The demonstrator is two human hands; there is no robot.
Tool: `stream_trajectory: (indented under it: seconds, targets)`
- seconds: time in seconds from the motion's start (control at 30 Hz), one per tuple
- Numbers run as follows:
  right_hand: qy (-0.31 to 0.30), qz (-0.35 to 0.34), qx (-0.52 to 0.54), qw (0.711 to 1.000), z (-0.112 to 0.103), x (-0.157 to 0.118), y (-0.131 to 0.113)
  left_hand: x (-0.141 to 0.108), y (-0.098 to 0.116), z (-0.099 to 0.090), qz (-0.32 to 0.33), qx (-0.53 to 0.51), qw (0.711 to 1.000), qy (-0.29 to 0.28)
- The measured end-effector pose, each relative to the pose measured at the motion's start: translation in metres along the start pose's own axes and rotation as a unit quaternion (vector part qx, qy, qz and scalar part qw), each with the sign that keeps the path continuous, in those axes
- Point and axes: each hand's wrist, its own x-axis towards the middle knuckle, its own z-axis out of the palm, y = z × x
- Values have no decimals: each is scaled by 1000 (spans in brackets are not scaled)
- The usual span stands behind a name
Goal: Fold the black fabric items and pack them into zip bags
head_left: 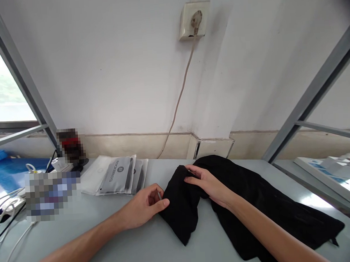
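Observation:
A black garment lies crumpled across the grey table; its exact kind does not show. One narrow part of it is bent toward the left, between my hands. My left hand has its fingers curled and pinches the left edge of that part between thumb and fingers. Over the top of the same part, my right hand grips the cloth, with the thumb below the fingers. The right forearm passes over the rest of the garment and hides some of it.
Clear plastic packages with grey printed panels lie behind my left hand. Cables and a white power strip are at the left. A grey metal frame post rises at the right, and a cord hangs from the wall socket.

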Motion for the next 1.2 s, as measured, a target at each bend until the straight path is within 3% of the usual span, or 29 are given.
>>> stream_trajectory:
  seconds: [0.07,0.1,0.2,0.3,0.4,0.5,0.6,0.67,0.8,0.9,0.97,1.03,1.13,1.2]
  targets:
    - [-49,-12,-27,998,3,-3,-2,0,1,-2,37,63,994,78]
    - [-71,-19,-45,996,5,-4,-4,0,1,-3,51,72,992,90]
    - [-112,-43,-96,988,13,-8,-7,1,-1,-2,46,11,999,19]
    - [-106,-56,-108,987,18,-8,-7,0,-3,4,29,-67,996,-47]
    - [-73,-9,-59,995,18,-7,-5,1,-6,9,35,-116,991,-54]
    - [-42,57,50,996,16,-6,-4,7,-9,9,60,-180,982,-16]
    - [-40,57,140,988,16,-6,-2,12,-11,5,79,-226,970,38]
    - [-51,58,162,984,17,-7,1,12,-11,4,74,-235,968,45]
    - [-26,86,171,981,21,-7,5,6,-7,6,53,-170,984,25]
    - [16,89,162,983,22,-6,3,3,0,-1,51,9,995,89]
    - [50,89,146,984,21,-5,1,4,5,-17,63,138,972,176]
    - [79,93,141,983,19,-4,0,6,10,-40,74,265,928,253]
    - [119,99,155,976,16,-2,0,6,12,-79,64,477,809,338]
    - [133,106,165,971,16,-1,1,2,9,-102,-11,605,716,348]
